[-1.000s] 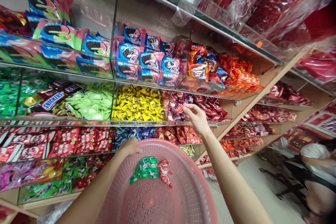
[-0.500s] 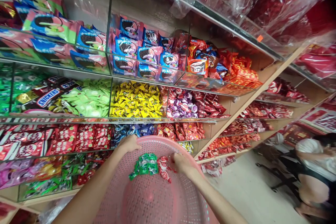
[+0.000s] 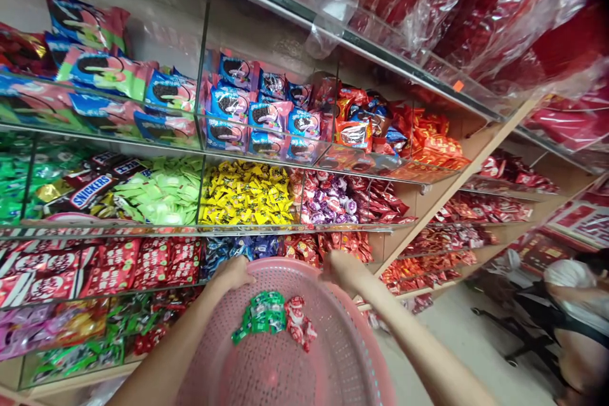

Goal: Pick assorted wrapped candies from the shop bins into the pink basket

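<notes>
A pink plastic basket (image 3: 361, 336) with a perforated wall hangs in front of me, its mouth tilted toward me. My left hand (image 3: 233, 274) grips its far rim on the left, thumb over the edge. Inside lie a cluster of green-wrapped candies (image 3: 264, 312) and, beside it, several red-and-white wrapped candies (image 3: 299, 320). My right hand (image 3: 345, 271) is at the rim's upper right, in front of red-wrapped candies (image 3: 304, 247) on a low shelf. Its fingers look curled but are partly hidden, so whether it holds the rim is unclear.
Glass-fronted shelves hold Oreo packs (image 3: 231, 100), Snickers bars (image 3: 92, 190), yellow-wrapped candies (image 3: 247, 193) and purple-and-white candies (image 3: 333, 200). Plastic-wrapped red goods (image 3: 451, 6) jut out overhead. A seated person (image 3: 575, 311) is at the right, by a chair base (image 3: 523, 342).
My right hand has moved up and out from inside the basket to its rim. The red-and-white candies in the basket have spread slightly. My left hand stays on the rim.
</notes>
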